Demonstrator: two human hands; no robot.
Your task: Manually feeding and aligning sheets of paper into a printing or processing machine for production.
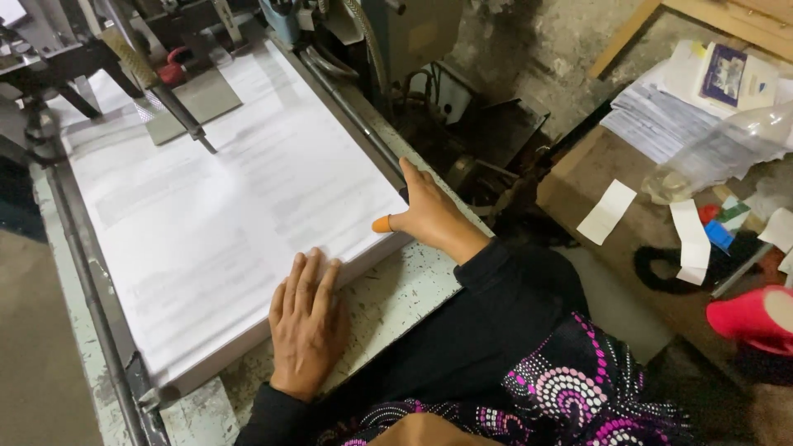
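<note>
A thick stack of large white printed sheets (215, 215) lies on the speckled bed (396, 297) of a printing machine. My left hand (307, 318) rests flat, palm down, on the stack's near edge, fingers together pointing up the sheets. My right hand (425, 211) presses against the stack's right side near its corner. An orange rubber tip covers its thumb, and the thumb lies on the top sheet. Neither hand grips anything.
Dark metal machine arms (157, 83) and a grey plate (198, 99) overhang the stack's far end. A metal rail (91, 297) runs along the left. At right, a brown table (595, 173) holds paper piles, paper slips, a plastic bag and a pink object (747, 318).
</note>
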